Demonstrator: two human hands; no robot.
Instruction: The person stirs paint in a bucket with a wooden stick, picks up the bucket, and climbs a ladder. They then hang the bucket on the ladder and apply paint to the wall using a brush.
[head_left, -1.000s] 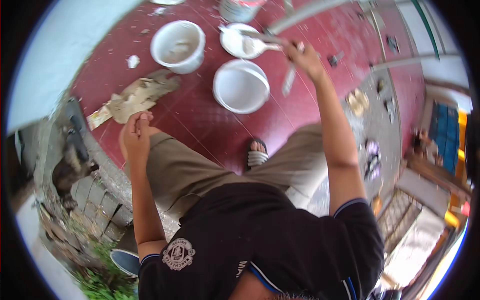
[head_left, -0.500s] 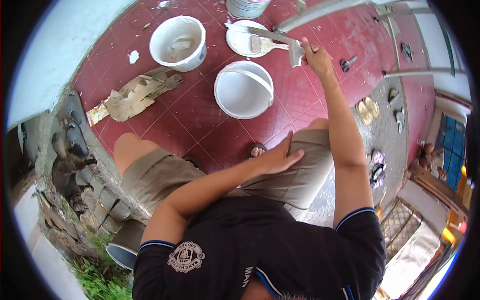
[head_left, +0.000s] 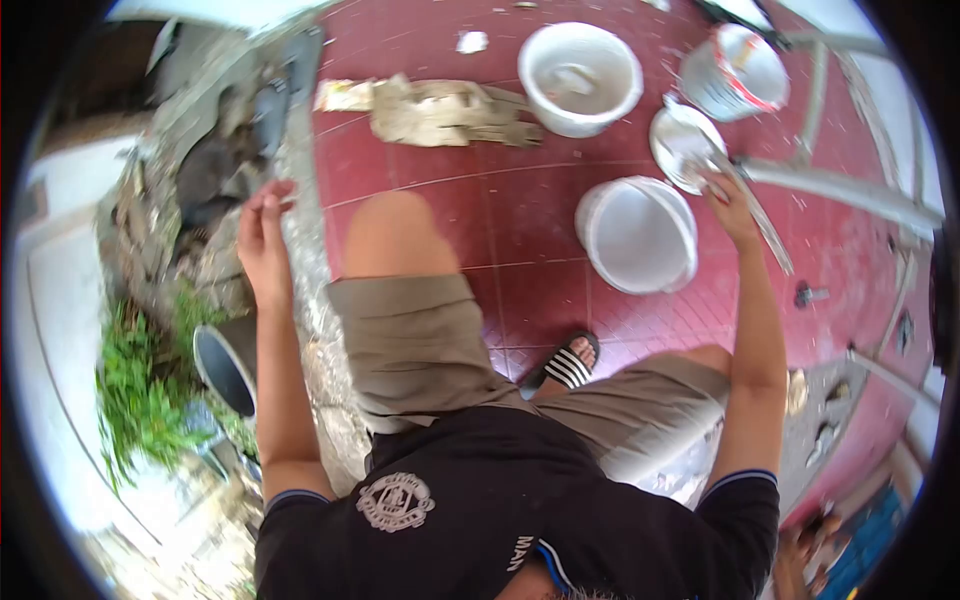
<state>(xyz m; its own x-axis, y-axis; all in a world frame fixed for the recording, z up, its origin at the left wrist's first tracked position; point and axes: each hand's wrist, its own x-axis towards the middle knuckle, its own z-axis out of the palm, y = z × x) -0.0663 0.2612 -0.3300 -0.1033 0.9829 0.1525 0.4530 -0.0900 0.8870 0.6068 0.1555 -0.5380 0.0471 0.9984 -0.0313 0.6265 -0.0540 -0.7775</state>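
Note:
My right hand [head_left: 735,207] is closed on a long flat metal tool [head_left: 768,232] over the edge of a white lid [head_left: 662,140]. The tool slants down to the right past my fingers. The brush on the lid is hard to make out behind the tool and my hand. Just left of my right hand stands a white bucket [head_left: 640,235] that looks empty inside. My left hand [head_left: 263,238] is raised at the far left, away from the buckets, its fingers apart and holding nothing.
Behind the lid are a white tub [head_left: 580,80] with a whitish piece inside and a stained bucket [head_left: 735,72] with a reddish rim. Torn board [head_left: 440,112] lies on the red tiles. Metal framework [head_left: 840,188] runs along the right, with rubble and plants [head_left: 150,390] at left.
My left hand has left my thigh and swung out to the left. My right hand has lowered to the lid, turning the tool. The view has turned, shifting the buckets rightward.

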